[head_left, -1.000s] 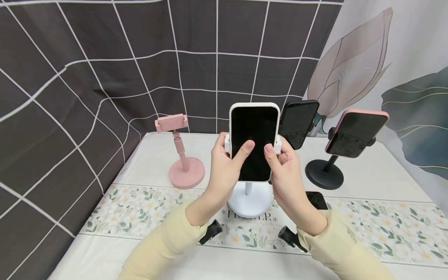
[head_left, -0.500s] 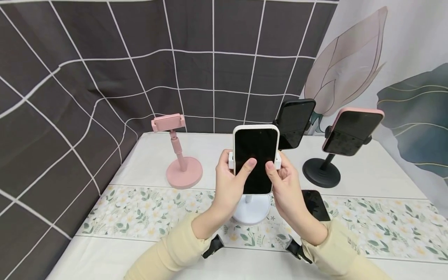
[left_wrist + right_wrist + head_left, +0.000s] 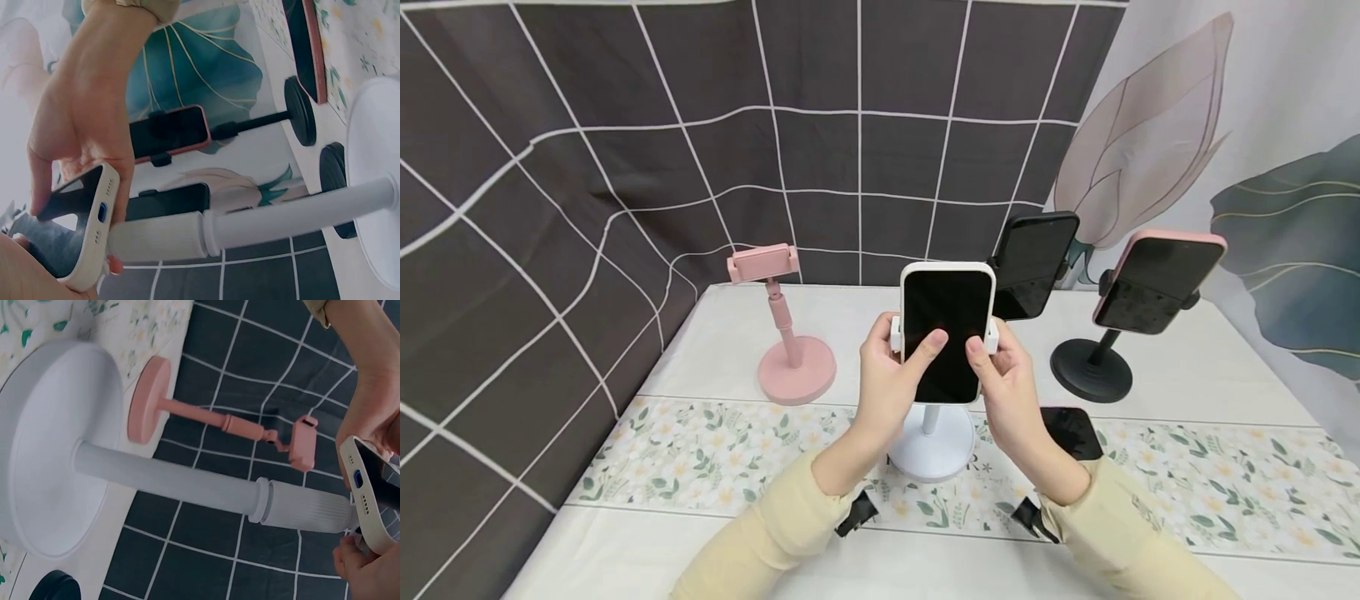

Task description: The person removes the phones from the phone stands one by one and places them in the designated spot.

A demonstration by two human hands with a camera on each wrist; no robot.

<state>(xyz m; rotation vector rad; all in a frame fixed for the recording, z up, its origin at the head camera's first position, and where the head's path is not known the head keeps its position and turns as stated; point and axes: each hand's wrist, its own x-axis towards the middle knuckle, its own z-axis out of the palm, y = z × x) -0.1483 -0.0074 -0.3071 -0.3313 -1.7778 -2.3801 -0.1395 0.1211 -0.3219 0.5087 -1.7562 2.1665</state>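
Observation:
A white-cased phone (image 3: pixel 947 329) with a dark screen stands upright in the clamp of a white stand (image 3: pixel 932 446) at the table's middle. My left hand (image 3: pixel 901 350) grips its left side, thumb on the screen and fingers behind the clamp. On the right edge my right hand (image 3: pixel 992 350) holds it the same way. The left wrist view shows the phone (image 3: pixel 84 231) pinched from above, with the stand's pole (image 3: pixel 250 222) running to its base. In the right wrist view the phone (image 3: pixel 375 494) sits at the end of the pole (image 3: pixel 187 484).
An empty pink stand (image 3: pixel 782 333) is at the left rear. Two black stands at the right rear hold a black phone (image 3: pixel 1033 262) and a pink-cased phone (image 3: pixel 1153 283). Another dark phone (image 3: pixel 1071 429) lies flat by my right wrist. A floral runner (image 3: pixel 700 450) crosses the table.
The white phone sits lower in view and looks smaller than a second ago. Both hands kept their grip and moved with it.

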